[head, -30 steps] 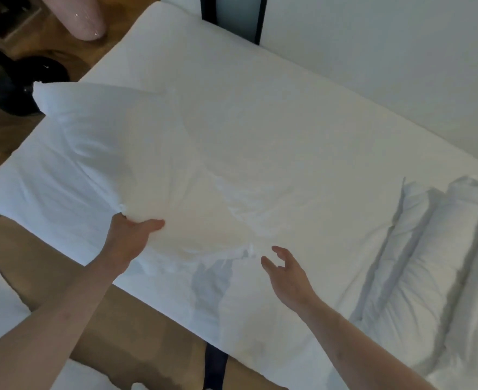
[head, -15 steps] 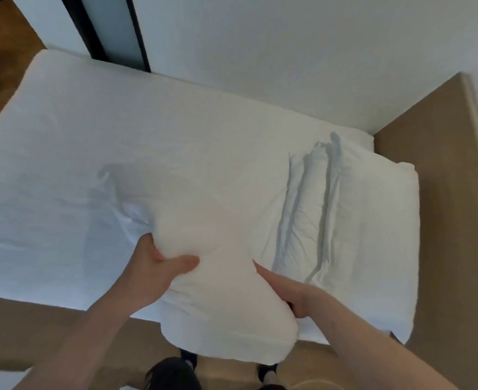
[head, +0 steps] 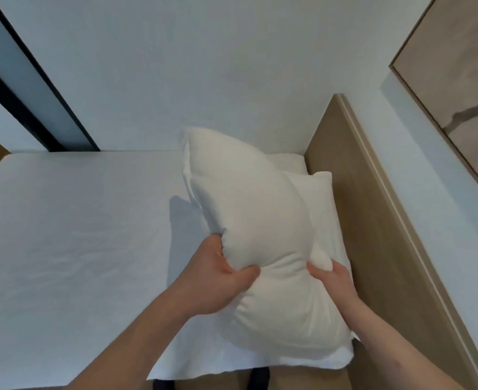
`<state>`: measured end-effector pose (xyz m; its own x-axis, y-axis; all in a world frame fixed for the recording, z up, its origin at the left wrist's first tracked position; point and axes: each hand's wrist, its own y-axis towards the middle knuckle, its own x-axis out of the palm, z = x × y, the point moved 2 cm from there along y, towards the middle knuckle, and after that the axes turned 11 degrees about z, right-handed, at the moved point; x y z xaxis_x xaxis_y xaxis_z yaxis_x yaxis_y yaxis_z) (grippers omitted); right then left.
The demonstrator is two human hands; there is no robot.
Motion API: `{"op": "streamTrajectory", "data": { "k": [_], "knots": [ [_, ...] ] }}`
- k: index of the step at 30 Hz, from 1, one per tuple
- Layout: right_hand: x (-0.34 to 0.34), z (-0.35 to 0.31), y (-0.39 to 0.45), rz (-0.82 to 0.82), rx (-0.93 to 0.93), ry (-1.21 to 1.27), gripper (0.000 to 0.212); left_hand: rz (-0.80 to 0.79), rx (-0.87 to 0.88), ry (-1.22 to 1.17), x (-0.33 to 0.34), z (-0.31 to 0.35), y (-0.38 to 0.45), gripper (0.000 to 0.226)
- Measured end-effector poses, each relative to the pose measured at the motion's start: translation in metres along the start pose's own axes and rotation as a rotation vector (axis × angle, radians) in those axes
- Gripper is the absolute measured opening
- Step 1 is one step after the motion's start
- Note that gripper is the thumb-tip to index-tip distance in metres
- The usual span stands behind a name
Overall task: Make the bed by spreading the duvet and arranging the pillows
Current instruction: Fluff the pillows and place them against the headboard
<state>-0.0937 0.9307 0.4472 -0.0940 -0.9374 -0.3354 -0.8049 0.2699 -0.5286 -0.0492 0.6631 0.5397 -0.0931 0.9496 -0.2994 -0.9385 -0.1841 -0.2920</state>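
White walls are enclosing the far side of the bed point(head: 72, 249), and a tan wooden headboard panel point(head: 372, 235) is running along its right end. Both hands are gripping the raised pillow point(head: 260, 235) by its near half: the left hand point(head: 218, 277) is digging thumb and curled fingers point(head: 249, 273) into its left edge, and the right hand point(head: 333, 280) is pinching its right edge. It is hanging tilted above a second pillow point(head: 320, 192) lying against the headboard. The step in hand seems to be arranging the pillows; the next move probably calls for lowering this one squarely onto or beside the other. No duvet is showing, so spreading it seems not yet done. A dark-framed glass panel point(head: 35, 102) is standing at the far left, well clear of the work
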Motion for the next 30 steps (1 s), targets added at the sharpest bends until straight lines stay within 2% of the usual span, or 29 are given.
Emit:
{"op": "streamTrajectory", "data": {
  "k": [5, 9, 11, 14, 16, 19, 21, 24, 27, 30],
  "knots": [
    [-0.099, -0.023, 0.054, 0.086, -0.164, -0.049, 0.016, 0.005, 0.092, 0.010, 0.086, 0.035, 0.016, 0.035],
    [-0.147, 0.003, 0.113, 0.112, -0.193, -0.270, 0.036, 0.071, 0.052, 0.067, 0.160, 0.008, 0.043, 0.046],
    [-0.159, 0.029, 0.144, 0.114, -0.143, -0.436, 0.044, 0.039, 0.000, 0.283, 0.195, -0.030, 0.060, 0.056],
    [-0.167, 0.081, 0.178, 0.122, 0.013, -0.617, 0.050, -0.125, -0.148, 0.658, 0.226, -0.091, 0.078, 0.060],
    [-0.165, 0.107, 0.190, 0.123, 0.076, -0.634, 0.052, -0.174, -0.207, 0.766, 0.236, -0.110, 0.083, 0.055],
    [-0.164, 0.119, 0.197, 0.179, 0.102, -0.585, 0.052, -0.210, -0.161, 0.845, 0.249, -0.112, 0.089, 0.047],
    [-0.168, 0.121, 0.199, 0.236, 0.081, -0.537, 0.051, -0.175, -0.086, 0.767, 0.256, -0.108, 0.092, 0.046],
    [-0.182, 0.116, 0.199, 0.371, -0.032, -0.432, 0.048, -0.088, 0.095, 0.417, 0.269, -0.086, 0.094, 0.039],
    [-0.196, 0.109, 0.190, 0.549, -0.157, -0.257, 0.048, 0.013, 0.328, 0.172, 0.286, -0.049, 0.093, 0.027],
    [-0.206, 0.116, 0.186, 0.685, -0.191, -0.242, 0.047, -0.020, 0.425, 0.138, 0.305, -0.038, 0.091, 0.028]
  ]
}}
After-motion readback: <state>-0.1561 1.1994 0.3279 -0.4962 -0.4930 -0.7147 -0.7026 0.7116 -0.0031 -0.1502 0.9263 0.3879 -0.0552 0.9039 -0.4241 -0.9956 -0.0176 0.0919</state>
